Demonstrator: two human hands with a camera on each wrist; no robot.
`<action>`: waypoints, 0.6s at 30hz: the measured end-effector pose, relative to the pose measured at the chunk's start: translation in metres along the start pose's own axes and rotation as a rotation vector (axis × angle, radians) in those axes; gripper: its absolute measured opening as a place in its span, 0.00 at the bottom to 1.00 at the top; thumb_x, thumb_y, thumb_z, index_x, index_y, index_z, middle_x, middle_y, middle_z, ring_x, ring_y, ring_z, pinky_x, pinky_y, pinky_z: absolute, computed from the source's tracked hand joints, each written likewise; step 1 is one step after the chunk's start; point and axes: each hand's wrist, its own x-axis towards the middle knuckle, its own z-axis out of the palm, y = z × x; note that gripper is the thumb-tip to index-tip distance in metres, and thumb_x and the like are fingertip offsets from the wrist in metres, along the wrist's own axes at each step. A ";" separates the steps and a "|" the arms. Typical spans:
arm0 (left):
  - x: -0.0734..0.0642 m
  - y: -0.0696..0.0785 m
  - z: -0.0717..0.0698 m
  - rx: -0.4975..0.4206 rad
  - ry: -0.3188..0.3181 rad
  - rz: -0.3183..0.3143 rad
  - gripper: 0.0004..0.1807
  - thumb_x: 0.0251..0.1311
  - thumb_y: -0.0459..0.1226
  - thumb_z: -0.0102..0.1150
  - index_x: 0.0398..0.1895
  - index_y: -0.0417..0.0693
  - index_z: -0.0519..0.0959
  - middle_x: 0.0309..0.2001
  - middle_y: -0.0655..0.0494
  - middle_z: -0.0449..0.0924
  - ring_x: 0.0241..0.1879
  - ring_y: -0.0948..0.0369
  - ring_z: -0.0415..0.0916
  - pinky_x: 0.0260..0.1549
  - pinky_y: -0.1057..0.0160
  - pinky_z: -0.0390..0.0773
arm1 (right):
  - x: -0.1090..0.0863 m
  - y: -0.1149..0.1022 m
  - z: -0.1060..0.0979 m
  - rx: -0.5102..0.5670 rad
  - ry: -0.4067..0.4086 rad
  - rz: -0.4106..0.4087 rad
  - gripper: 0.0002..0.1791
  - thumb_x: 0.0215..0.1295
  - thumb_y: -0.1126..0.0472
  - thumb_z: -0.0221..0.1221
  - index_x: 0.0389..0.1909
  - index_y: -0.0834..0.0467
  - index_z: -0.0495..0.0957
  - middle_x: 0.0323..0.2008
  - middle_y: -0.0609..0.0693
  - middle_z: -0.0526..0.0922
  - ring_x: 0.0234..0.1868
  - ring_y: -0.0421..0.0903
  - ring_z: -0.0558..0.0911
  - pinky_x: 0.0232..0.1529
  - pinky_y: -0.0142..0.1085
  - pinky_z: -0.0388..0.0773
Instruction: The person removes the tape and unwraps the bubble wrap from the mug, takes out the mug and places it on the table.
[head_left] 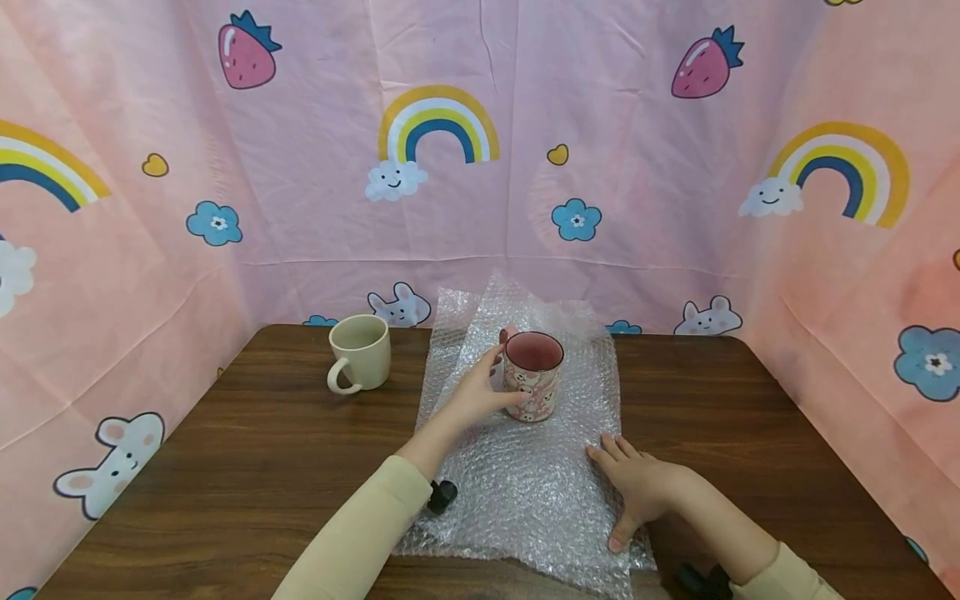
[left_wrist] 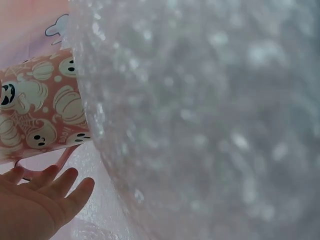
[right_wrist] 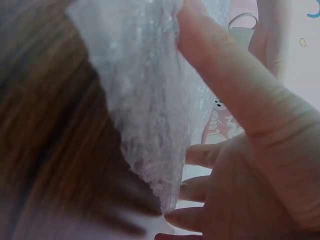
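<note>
A pink mug [head_left: 534, 379] printed with white ghosts and pumpkins stands upright on a sheet of bubble wrap [head_left: 540, 492]. My left hand [head_left: 480, 387] is at the mug's left side, thumb against its front and forefinger near the handle. In the left wrist view, the fingers of that hand [left_wrist: 45, 200] look loosely extended beside the mug's handle [left_wrist: 62, 160]. My right hand [head_left: 641, 479] rests with spread fingers at the right edge of the wrap. Its thumb [right_wrist: 225, 55] lies along the wrap's edge in the right wrist view.
At the back left of the brown wooden table [head_left: 262, 467] stands a cream mug [head_left: 362, 354], its handle towards the front left. A pink patterned curtain [head_left: 450, 233] closes off the back and both sides. The wrap's far end reaches the back curtain.
</note>
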 end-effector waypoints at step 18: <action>0.012 -0.001 0.022 -0.157 0.010 0.058 0.56 0.48 0.37 0.75 0.75 0.50 0.46 0.68 0.47 0.60 0.66 0.51 0.60 0.62 0.48 0.60 | 0.002 0.001 0.001 0.009 -0.001 0.008 0.71 0.30 0.39 0.76 0.73 0.65 0.49 0.72 0.70 0.40 0.71 0.68 0.40 0.61 0.66 0.51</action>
